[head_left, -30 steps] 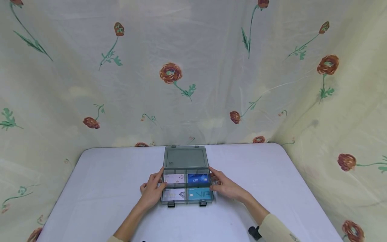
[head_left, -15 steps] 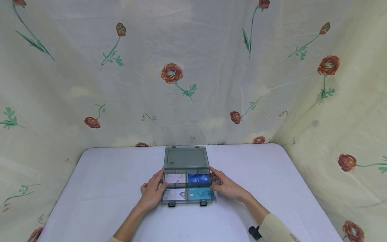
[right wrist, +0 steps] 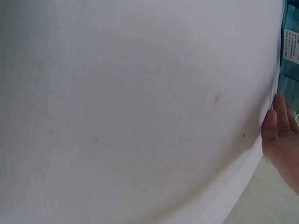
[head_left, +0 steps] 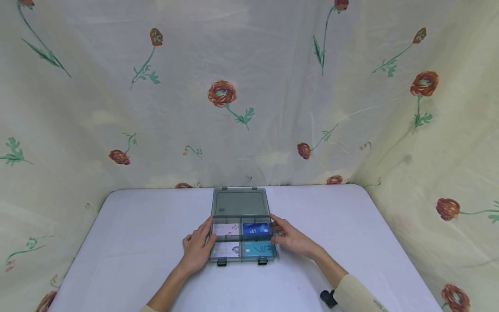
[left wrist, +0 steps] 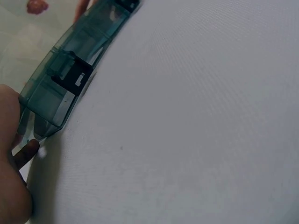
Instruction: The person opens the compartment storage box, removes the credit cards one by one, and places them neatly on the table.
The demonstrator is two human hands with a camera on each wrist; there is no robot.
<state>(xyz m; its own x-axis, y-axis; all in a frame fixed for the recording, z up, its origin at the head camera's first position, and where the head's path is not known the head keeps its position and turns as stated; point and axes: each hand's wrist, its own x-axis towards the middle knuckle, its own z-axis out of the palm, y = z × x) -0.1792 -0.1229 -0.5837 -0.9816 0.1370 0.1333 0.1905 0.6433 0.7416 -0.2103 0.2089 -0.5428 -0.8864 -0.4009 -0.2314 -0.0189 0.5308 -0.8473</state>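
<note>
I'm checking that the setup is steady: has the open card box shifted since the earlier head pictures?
No. In the head view, the box sits in the same place against the far edge of the table.

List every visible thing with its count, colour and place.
Open compartment case: 1, translucent grey-green, on table
Latches: 2, black, case's near edge
VIP card: 1, blue, case's rear right
Teal card: 1, teal, case's front right
Pale cards: 2, whitish, case's left half
Label: 1, white, on case
Table: 1, white, beneath case
Floral cloth: count unclear, cream, behind table
Wrist device: 1, black, lower right
Sleeves: 2, beige, bottom edge
Left hand: 1, bare, case's left
Right hand: 1, bare, case's right
</note>
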